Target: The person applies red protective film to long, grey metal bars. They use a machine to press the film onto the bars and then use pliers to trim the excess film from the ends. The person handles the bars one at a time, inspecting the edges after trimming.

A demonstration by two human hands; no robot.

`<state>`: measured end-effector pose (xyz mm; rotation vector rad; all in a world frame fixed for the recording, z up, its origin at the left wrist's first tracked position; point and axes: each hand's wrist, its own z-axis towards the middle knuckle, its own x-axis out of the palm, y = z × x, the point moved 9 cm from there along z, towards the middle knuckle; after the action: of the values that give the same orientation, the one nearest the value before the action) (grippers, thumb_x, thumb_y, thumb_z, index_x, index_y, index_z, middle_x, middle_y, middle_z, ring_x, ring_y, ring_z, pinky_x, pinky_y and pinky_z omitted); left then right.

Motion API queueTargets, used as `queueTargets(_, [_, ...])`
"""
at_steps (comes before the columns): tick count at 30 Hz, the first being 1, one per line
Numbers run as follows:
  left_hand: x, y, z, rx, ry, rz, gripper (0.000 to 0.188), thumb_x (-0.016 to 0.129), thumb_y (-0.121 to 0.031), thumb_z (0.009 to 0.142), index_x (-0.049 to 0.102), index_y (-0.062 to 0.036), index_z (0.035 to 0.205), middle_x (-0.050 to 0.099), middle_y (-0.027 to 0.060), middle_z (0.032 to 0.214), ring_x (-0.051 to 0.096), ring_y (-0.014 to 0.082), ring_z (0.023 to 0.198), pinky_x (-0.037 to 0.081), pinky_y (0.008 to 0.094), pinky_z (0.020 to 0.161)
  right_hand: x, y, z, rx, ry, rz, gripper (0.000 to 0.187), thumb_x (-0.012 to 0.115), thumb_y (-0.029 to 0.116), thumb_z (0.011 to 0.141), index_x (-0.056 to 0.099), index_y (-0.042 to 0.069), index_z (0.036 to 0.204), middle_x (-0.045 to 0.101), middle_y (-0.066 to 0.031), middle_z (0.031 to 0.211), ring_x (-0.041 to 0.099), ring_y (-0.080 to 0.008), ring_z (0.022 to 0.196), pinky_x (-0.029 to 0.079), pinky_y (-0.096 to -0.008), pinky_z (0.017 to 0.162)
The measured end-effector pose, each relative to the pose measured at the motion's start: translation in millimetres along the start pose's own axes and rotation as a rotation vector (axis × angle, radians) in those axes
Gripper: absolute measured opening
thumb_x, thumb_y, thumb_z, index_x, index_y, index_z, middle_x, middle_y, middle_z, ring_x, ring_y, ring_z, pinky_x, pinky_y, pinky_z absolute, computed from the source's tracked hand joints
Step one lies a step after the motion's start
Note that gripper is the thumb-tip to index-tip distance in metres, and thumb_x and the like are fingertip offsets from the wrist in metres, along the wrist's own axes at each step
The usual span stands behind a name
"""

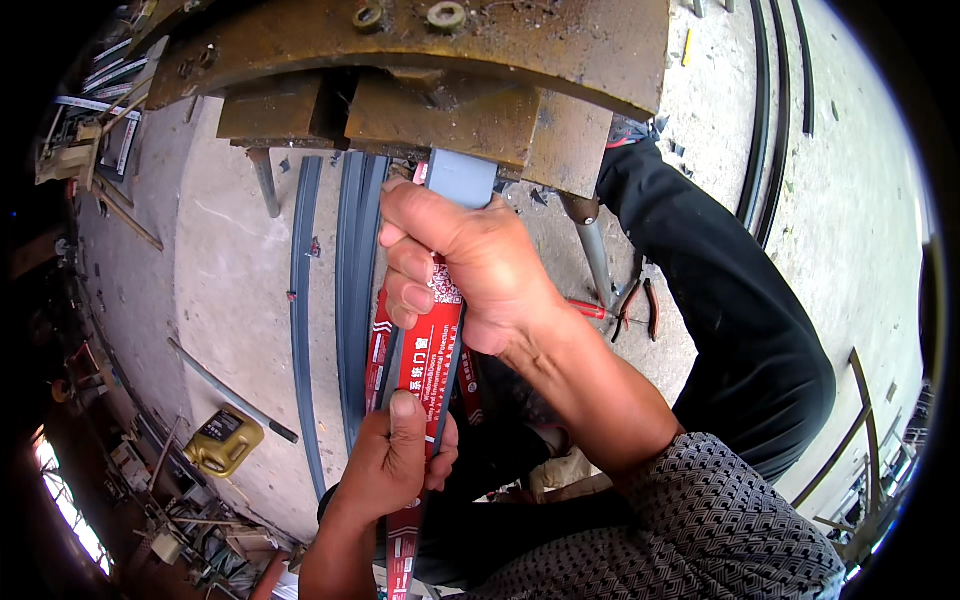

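A long grey profile bar [418, 350] with red printed protective film runs from beside my body up to a heavy brown metal machine [590, 55]. Its bare grey far end [462, 178] meets the lower edge of the machine's block; whether it goes into a slot there is hidden. My right hand [485, 250] is closed around the bar just below that end. Lower down, my left hand [385, 460] grips the same bar, thumb lying on the red face.
Grey profiles [356, 300] lie lengthwise on the concrete floor at left, near a yellow jug [224, 440]. Pliers [640, 305] rest by the machine's metal leg [592, 250]. A black-trousered leg [740, 290] extends at right, beside long black strips [763, 130].
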<state>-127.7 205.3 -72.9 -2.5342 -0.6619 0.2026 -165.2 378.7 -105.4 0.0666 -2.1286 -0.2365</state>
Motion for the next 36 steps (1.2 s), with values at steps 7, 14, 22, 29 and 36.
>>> queueTargets(7, [-2.2, -1.6, -1.6, 0.017, -0.048, 0.064, 0.076, 0.03, -0.069, 0.108, 0.062, -0.0017, 0.089, 0.056, 0.003, 0.062, 0.056, 0.0123, 0.054, 0.046, 0.0287, 0.052, 5.8, 3.6, -2.1, -0.042, 0.053, 0.014, 0.033, 0.069, 0.028, 0.102, 0.058, 0.003, 0.082, 0.046, -0.0023, 0.058, 0.045, -0.0152, 0.045, 0.042, -0.036, 0.046])
queueTargets(14, [-1.7, -5.0, -3.9, 0.04, -0.09, 0.157, 0.081, 0.027, -0.071, 0.106, 0.061, -0.0006, 0.088, 0.056, 0.0049, 0.062, 0.056, 0.0139, 0.053, 0.048, 0.0299, 0.051, 4.3, 0.8, -2.2, -0.018, 0.07, 0.03, 0.029, 0.07, 0.023, 0.1, 0.059, 0.003, 0.083, 0.048, -0.0025, 0.058, 0.047, -0.0159, 0.045, 0.043, -0.0362, 0.047])
queueTargets(22, [-0.9, -2.2, 2.6, 0.041, 0.015, 0.06, 0.081, 0.025, -0.071, 0.107, 0.06, -0.0002, 0.086, 0.056, 0.0047, 0.061, 0.056, 0.0137, 0.052, 0.048, 0.0301, 0.051, -0.9, 1.7, -2.6, -0.037, 0.005, -0.002, 0.033, 0.076, 0.028, 0.098, 0.063, 0.0, 0.086, 0.052, -0.0038, 0.06, 0.051, -0.0181, 0.046, 0.046, -0.0379, 0.048])
queueTargets(29, [-3.3, 0.2, 2.9, 0.026, -0.028, 0.057, 0.078, 0.028, -0.069, 0.108, 0.061, -0.0021, 0.086, 0.055, 0.0029, 0.062, 0.056, 0.0118, 0.053, 0.046, 0.028, 0.051, 0.3, -2.0, -2.2, -0.102, 0.164, 0.018, 0.031, 0.068, 0.032, 0.105, 0.064, 0.002, 0.097, 0.06, -0.0056, 0.072, 0.062, -0.0199, 0.06, 0.055, -0.0371, 0.06])
queueTargets(36, [-3.2, -0.7, 5.1, 0.044, -0.011, 0.004, 0.075, 0.03, -0.066, 0.109, 0.062, -0.0013, 0.088, 0.057, 0.0036, 0.062, 0.056, 0.0131, 0.052, 0.046, 0.0292, 0.05, -0.8, -61.0, -31.0, 0.01, 0.254, 0.061, 0.033, 0.065, 0.037, 0.106, 0.06, 0.007, 0.092, 0.06, -0.0055, 0.073, 0.064, -0.0181, 0.063, 0.055, -0.0348, 0.058])
